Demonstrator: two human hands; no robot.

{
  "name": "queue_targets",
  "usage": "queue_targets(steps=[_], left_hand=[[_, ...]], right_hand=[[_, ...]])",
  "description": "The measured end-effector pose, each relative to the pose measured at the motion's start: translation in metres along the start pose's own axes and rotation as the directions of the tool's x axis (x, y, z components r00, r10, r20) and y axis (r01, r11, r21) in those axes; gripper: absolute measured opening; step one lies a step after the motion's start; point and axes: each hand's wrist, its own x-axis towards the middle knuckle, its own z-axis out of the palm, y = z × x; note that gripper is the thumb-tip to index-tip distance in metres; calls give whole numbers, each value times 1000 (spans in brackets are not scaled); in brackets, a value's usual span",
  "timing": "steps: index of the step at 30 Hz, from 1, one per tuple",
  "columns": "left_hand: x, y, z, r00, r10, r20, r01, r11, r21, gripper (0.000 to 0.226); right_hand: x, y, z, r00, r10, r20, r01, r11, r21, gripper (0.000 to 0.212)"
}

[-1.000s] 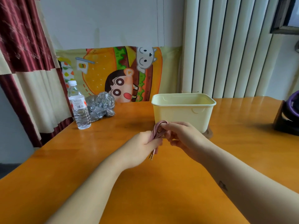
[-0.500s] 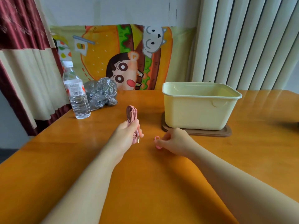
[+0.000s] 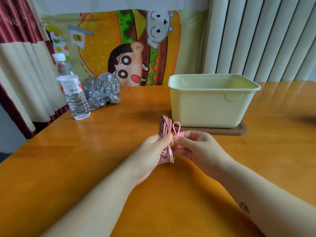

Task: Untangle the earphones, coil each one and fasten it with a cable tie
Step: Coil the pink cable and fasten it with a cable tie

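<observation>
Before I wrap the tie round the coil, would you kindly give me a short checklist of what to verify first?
1. Coil held as one bundle: the left hand grips the earphone coil upright. Ok.
2. Tie in hand: the right hand pinches the cable tie by its lower end, loop upward. Ok.
3. Tie close to the coil: it stands right beside it. Ok.
4. Tie round the coil: not yet wrapped. Not ok.
5. Loose ends tucked in: the plug hangs out below the left hand. Not ok.
6. Earbuds inside the bundle: hidden by the fingers. Cannot tell.
</observation>
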Motion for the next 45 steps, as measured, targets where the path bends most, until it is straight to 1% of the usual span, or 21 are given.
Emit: queue_targets(steps=[3,5,7,9,11,16,20,22,26,29,31,32,33,34,35,36,38,40,41,42,45], left_hand=[[-3,-3,7,998,47,-33,-46,999,24,30],[-4,-3,9,989,133,-65,-119,975,187,26],[-9,-1,11,965,248,-88,-196,901,386,25],[-12,0,14,935,344,-87,-252,817,518,28],[-14,0,16,900,427,-89,-297,749,592,30],[-10,0,11,845,517,-136,-337,713,615,29],[-8,-1,7,876,461,-141,-326,782,531,32],[-8,0,8,897,411,-161,-302,837,457,29],[-3,0,3,923,331,-197,-250,904,347,26],[-5,-1,6,977,197,-86,-162,937,308,23],[-9,1,12,995,99,7,-97,951,295,21],[-11,2,15,997,65,46,-76,953,293,22],[-13,3,18,996,36,84,-59,952,300,24],[-15,4,21,993,10,116,-46,947,317,26],[-17,3,25,990,-14,142,-35,942,333,26],[-19,3,27,986,-30,163,-28,940,339,26],[-22,2,31,983,-49,178,-11,947,322,26],[-23,3,30,986,-64,153,19,960,278,27],[-23,4,29,988,-82,133,49,970,237,28],[-22,6,26,987,-108,119,85,979,185,28],[-21,9,19,968,-199,150,200,980,11,23]], right_hand=[[-3,0,0,997,-59,-41,57,996,-66,10],[-2,0,-2,992,-101,-76,92,990,-111,13],[-1,0,0,984,-128,-126,111,985,-131,14],[-1,0,1,981,-114,-155,102,991,-86,14],[-1,-1,1,988,-63,-139,65,998,8,16],[-4,-1,4,998,25,-58,-15,988,155,12],[-7,-7,1,998,59,12,-60,993,103,8],[-7,-10,-3,995,96,38,-99,991,93,13],[-4,-24,-14,978,193,82,-208,947,244,20],[-6,-36,-18,975,180,129,-211,932,295,16],[-6,-41,-20,992,116,48,-123,972,200,24],[-5,-42,-21,998,43,-37,-42,998,41,29],[-5,-43,-21,991,-67,-114,43,978,-203,31],[-7,-45,-20,970,-198,-144,111,878,-466,31],[-8,-45,-17,941,-319,-116,161,720,-675,30],[-8,-46,-14,908,-416,-50,208,552,-808,29],[-15,-45,-3,866,-487,111,280,288,-916,26],[-21,-44,10,870,-431,240,303,82,-949,25],[-24,-44,14,876,-396,275,307,19,-952,25],[-26,-42,16,877,-379,294,315,-8,-949,25],[-28,-36,17,844,-415,340,387,32,-921,22]])
